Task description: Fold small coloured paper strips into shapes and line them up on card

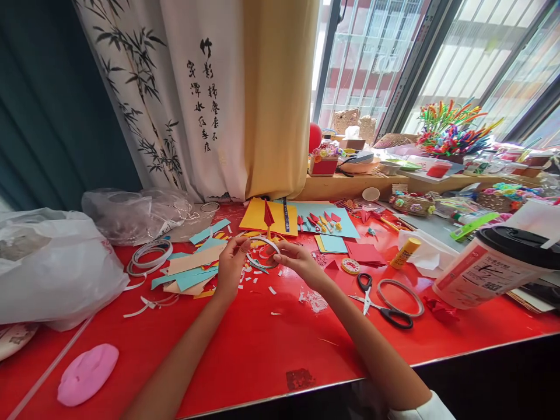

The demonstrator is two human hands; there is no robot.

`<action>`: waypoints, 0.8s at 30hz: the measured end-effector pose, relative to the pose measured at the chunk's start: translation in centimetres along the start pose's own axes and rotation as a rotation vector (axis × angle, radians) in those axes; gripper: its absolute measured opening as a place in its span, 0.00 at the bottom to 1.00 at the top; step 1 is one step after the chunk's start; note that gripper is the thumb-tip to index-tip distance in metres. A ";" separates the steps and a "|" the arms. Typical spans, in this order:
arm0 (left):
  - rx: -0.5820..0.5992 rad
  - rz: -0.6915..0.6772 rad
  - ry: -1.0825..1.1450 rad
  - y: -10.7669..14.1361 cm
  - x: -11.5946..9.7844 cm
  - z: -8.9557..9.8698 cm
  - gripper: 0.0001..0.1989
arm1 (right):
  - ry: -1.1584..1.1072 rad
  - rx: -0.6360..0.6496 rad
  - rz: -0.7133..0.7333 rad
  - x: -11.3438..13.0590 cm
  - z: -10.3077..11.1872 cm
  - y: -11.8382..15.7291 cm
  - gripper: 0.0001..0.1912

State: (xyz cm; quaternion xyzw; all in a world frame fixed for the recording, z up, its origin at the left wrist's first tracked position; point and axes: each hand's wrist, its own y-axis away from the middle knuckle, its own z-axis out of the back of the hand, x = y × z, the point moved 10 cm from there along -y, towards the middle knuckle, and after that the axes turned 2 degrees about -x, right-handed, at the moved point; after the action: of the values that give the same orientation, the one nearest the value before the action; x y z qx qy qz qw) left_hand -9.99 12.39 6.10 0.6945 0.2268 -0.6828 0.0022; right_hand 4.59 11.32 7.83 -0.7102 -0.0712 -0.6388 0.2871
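Observation:
Above the middle of the red table, my left hand (233, 259) pinches the left side of a thin white ring (265, 240). My right hand (301, 262) grips the same ring at its right side, fingers closed. A pointed red folded paper piece (268, 217) with a yellow lower part rises at the ring's top; whether it is fixed to the ring I cannot tell. Yellow and white paper scraps (272, 290) lie below the hands. To the left are blue and tan paper strips (192, 262). Several small red and yellow folded pieces (324, 220) rest on light blue paper behind.
Black-handled scissors (366, 300) lie partly open beside another ring (417, 303) at right. A glue stick (405, 253) and a large paper cup (481, 268) stand there too. White plastic bags (56, 268), coiled strips (151, 256) and a pink lump (87, 374) occupy the left.

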 end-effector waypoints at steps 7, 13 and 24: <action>0.000 -0.197 -0.255 0.6 -2.4 -0.3 0.18 | 0.114 -0.093 0.073 0.4 -0.5 0.2 0.12; 0.205 -0.326 -0.320 2.1 -3.9 -2.9 0.16 | 0.311 -0.146 0.134 0.5 0.4 0.1 0.13; 0.185 -0.148 -0.032 1.2 -2.7 -1.9 0.16 | 0.282 -0.029 0.143 0.9 -0.7 0.1 0.15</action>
State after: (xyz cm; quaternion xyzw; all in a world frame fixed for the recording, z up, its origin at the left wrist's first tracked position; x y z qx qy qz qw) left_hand -7.72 11.08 8.48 0.6620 0.2135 -0.7102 -0.1088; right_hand 4.17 10.64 8.70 -0.6209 0.0296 -0.7111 0.3287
